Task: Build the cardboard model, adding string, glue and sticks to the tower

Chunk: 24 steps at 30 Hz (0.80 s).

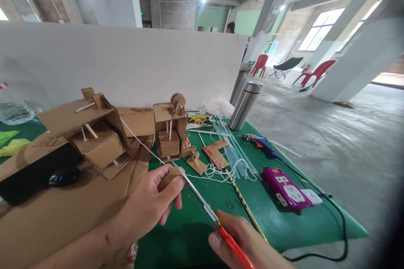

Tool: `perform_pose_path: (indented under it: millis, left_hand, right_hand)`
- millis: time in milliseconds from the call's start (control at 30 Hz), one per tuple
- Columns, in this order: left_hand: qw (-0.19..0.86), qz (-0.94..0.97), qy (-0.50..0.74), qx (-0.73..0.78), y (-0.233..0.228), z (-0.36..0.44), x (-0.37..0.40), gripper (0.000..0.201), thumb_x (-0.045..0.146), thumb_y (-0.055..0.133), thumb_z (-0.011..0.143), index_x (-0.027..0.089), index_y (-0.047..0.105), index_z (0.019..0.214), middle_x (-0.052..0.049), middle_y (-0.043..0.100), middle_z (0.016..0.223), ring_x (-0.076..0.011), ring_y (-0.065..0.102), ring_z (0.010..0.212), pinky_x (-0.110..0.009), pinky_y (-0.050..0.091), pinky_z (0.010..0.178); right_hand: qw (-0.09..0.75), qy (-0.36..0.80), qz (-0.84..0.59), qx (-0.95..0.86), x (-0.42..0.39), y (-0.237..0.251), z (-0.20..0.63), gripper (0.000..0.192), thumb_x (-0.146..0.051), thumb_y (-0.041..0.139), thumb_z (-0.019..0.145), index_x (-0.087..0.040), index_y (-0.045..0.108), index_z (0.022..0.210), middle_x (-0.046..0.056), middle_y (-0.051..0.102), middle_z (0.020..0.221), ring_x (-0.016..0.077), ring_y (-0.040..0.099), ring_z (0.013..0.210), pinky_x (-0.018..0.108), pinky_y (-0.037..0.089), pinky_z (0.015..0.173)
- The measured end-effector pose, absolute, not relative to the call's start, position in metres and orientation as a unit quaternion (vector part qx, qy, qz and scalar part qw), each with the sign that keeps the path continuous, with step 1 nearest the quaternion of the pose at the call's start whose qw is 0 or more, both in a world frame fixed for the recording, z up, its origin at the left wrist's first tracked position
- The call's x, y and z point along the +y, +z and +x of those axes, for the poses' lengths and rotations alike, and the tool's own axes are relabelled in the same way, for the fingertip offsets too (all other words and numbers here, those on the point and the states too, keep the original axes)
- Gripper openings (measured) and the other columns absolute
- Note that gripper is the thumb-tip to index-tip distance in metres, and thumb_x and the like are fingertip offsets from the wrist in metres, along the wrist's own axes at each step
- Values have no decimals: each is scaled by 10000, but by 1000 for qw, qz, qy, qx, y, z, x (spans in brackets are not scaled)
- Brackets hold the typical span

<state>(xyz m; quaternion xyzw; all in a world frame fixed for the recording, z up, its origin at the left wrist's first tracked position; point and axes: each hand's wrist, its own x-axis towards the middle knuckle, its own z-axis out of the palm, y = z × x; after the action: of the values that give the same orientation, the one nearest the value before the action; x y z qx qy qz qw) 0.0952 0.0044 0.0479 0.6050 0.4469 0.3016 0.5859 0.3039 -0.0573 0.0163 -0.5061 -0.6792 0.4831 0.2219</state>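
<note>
While left hand (148, 206) fingers pinch cardboard roll (168, 176), right hand (249, 241) grips scissors (202, 204).

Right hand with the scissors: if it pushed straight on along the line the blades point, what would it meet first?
The right hand aims the scissors up and left. Their tips already sit at the white string by the left hand and its small cardboard piece. Beyond, probably the cardboard model; depth is unclear.

Craft workshop inside a bare concrete hall: green counter (284, 227) with cardboard models (104, 134) at centre left, glue gun (260, 142), power strip (285, 189); red plastic chairs (315, 73) on concrete floor (331, 134), upper right.
</note>
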Motion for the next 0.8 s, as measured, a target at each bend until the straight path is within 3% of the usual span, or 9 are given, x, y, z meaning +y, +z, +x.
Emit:
perform_pose_path:
  millis: [533, 800]
  left_hand:
    - [583, 616, 279, 451, 50, 99, 3, 290, 475, 543, 877, 190, 533, 819, 64, 580, 585, -29, 367, 325, -169, 255, 366]
    - [585, 607, 283, 457, 50, 103, 6, 348, 525, 590, 833, 179, 547, 838, 58, 588, 588, -30, 368, 325, -173, 243, 361]
  right_hand:
    - [218, 399, -533, -713, -63, 22, 314, 444, -617, 480, 901, -203, 630, 849, 53, 641, 783, 182, 567, 684, 277, 496, 682]
    - [206, 417, -503, -728, -58, 19, 311, 544, -689, 420, 890, -179, 606, 854, 60, 632, 791, 176, 552, 663, 277, 477, 652]
